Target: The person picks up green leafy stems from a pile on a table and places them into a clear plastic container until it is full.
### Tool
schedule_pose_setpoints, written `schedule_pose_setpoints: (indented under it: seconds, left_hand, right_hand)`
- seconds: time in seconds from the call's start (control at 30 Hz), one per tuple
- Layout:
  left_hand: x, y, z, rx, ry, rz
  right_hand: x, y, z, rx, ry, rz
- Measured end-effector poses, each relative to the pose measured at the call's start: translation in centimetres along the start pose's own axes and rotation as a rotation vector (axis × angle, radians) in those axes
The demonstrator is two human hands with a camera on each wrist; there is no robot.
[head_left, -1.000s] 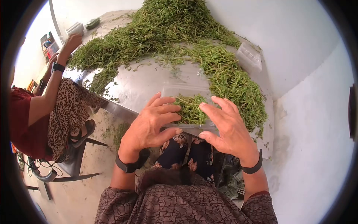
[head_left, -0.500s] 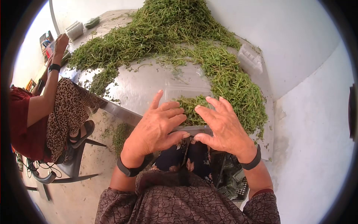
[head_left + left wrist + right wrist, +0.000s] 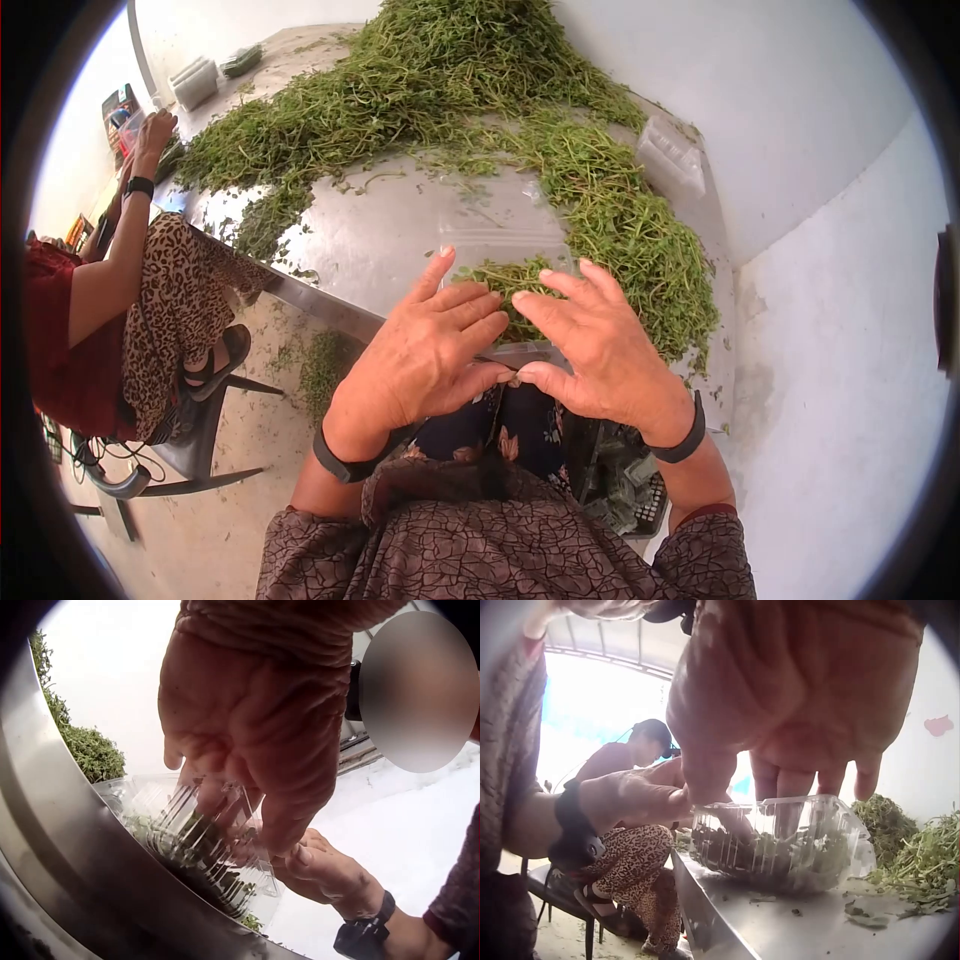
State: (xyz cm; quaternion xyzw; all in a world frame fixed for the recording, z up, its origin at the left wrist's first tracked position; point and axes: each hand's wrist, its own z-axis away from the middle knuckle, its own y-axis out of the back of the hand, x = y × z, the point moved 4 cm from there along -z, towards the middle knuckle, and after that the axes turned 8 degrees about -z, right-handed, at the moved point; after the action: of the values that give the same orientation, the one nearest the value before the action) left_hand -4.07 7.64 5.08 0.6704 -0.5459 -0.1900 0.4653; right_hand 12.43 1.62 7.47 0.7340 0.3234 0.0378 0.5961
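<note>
A clear plastic clamshell box point(image 3: 810, 851) holds leafy green stems point(image 3: 490, 274) at the table's near edge, its lid point(image 3: 500, 237) flipped back on the far side. My left hand point(image 3: 420, 350) is over the box's left part, fingers reaching down inside onto the stems. From the right, my right hand point(image 3: 600, 355) does likewise, its fairly straight fingers dipping past the rim in the right wrist view. Both thumbs stay on the near side, tips almost meeting by the front rim. My hands hide much of the box from above.
Loose greens point(image 3: 400, 110) heap across the back and right of the metal table point(image 3: 370, 235). Stacked clear boxes point(image 3: 670, 160) lie at right, more point(image 3: 193, 83) at far left. Another person point(image 3: 90, 320) sits at left. A black crate point(image 3: 620, 480) stands below, by my legs.
My hands have drawn closer together over the box, bringing the thumb tips nearly together. The other person's hand has moved away from the stacked boxes, to the left and down.
</note>
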Motion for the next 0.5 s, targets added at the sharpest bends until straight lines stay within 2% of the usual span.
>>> schedule_pose_setpoints:
  seconds: [0.3, 0.5]
  left_hand:
    - [0.2, -0.4, 0.1, -0.068, -0.009, -0.059]
    - [0.6, -0.1, 0.5, 0.077, -0.001, -0.054]
  right_hand:
    - [0.9, -0.5, 1.0, -0.003, -0.003, -0.011]
    - [0.1, 0.9, 1.9, 0.096, 0.033, -0.095]
